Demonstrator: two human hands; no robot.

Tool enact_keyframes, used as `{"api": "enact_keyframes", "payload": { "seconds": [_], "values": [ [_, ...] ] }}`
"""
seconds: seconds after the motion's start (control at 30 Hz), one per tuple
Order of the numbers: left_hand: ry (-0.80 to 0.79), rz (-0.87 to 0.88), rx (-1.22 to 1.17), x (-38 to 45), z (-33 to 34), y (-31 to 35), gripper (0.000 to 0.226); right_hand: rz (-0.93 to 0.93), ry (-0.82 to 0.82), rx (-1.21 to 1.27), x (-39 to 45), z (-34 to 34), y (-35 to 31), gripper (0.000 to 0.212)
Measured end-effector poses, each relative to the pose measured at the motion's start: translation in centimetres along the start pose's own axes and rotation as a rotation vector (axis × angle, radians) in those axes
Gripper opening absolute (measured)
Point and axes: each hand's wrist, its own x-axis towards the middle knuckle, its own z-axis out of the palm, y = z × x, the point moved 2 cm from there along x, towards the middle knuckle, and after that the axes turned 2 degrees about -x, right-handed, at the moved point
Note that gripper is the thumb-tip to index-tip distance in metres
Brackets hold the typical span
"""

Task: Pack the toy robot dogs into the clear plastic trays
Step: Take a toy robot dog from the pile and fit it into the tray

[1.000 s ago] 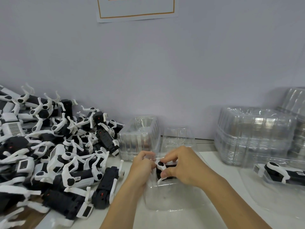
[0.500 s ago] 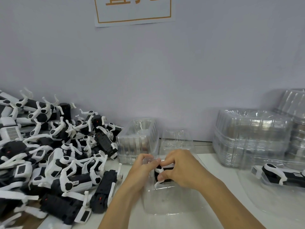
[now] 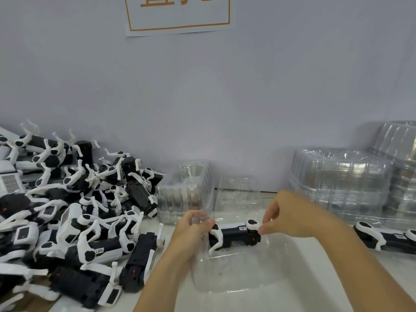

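Toy robot dog [image 3: 234, 235], label unreadable, pinched by right hand [image 3: 284, 216]; left hand [image 3: 191, 228] grips tray [image 3: 236, 275].

The wall sign [image 3: 179, 13] bears orange characters, cut off, unreadable.

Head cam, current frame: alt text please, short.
Two hands seat a black-and-white toy robot dog in a clear plastic tray: left hand grips the tray edge, right hand pinches the dog's leg. A pile of toy dogs lies left, stacked trays right.

I saw the dog pile [image 3: 74, 212] at left, tray stacks [image 3: 340, 183] far right, and one dog [image 3: 234, 235] in the near tray [image 3: 238, 275].
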Motion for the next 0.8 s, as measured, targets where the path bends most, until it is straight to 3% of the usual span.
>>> {"api": "enact_keyframes", "payload": {
  "seconds": [0.3, 0.8],
  "values": [
    [-0.15, 0.056, 0.141, 0.0, -0.2, 0.7, 0.025, -0.044, 0.121, -0.082, 0.6, 1.0, -0.6, 0.028],
    [-0.101, 0.049, 0.101, -0.7, 0.2, 0.9, 0.025, 0.009, 0.101, -0.041, 0.7, 1.6, 0.1, 0.02]
  ]
}}
